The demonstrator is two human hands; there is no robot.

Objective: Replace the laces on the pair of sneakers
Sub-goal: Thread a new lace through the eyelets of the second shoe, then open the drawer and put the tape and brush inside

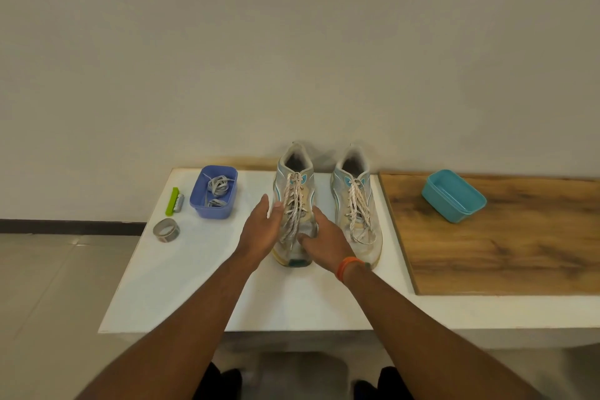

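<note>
Plain off-white wall rises behind a white table (194, 286) — pale floor tiles show to its left, and a wooden board (506, 256) lies on its right part. Two worn grey-and-teal sneakers stand heels to the wall, toes toward the person. The left sneaker (293, 178) and the right sneaker (355, 201) both carry frayed cream laces (358, 204). Left of the left sneaker sit a blue tub (198, 204) with grey laces (217, 187) coiled in it, a green tool (172, 201) and a tape roll (166, 230); a teal tub (454, 196) rests on the board. Both arms reach forward: the left hand (259, 230) grips the left sneaker's side, thumb on its lacing, and the right hand (324, 242) — orange band (347, 266) at the wrist — clasps its toe from the other side.
</note>
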